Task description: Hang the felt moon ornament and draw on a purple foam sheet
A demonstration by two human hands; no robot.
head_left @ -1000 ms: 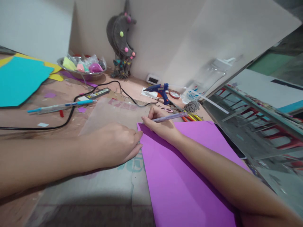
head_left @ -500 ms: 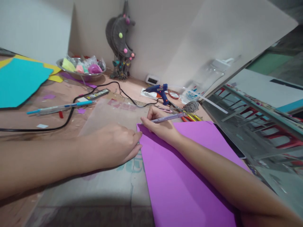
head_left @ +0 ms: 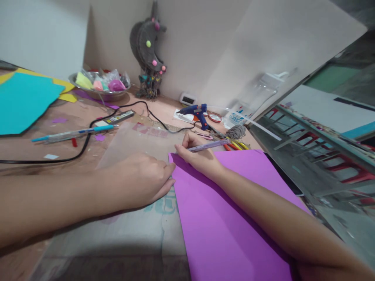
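My right hand [head_left: 199, 154] is closed around a pale purple pen [head_left: 209, 146], whose tip end is hidden by the fingers near the top left corner of a purple sheet [head_left: 222, 218]. The wrist and forearm rest across that sheet. My left hand [head_left: 146, 177] lies with curled fingers at the sheet's left edge, thumb and fingertips meeting it near the corner. Beneath the left hand and beside the sheet is a cloudy plastic sheet [head_left: 137, 238] with faded print.
Behind the hands are a blue glue gun [head_left: 196, 113], a grey yarn bundle [head_left: 236, 132], pliers [head_left: 237, 144] and a small clock [head_left: 188, 98]. A black cord [head_left: 84, 148] crosses the left side, near a blue craft knife or pen [head_left: 73, 134], cyan sheet [head_left: 27, 101] and bowl [head_left: 101, 93].
The view has shifted very slightly. Both hands, the pen and the purple sheet stay in nearly the same places.
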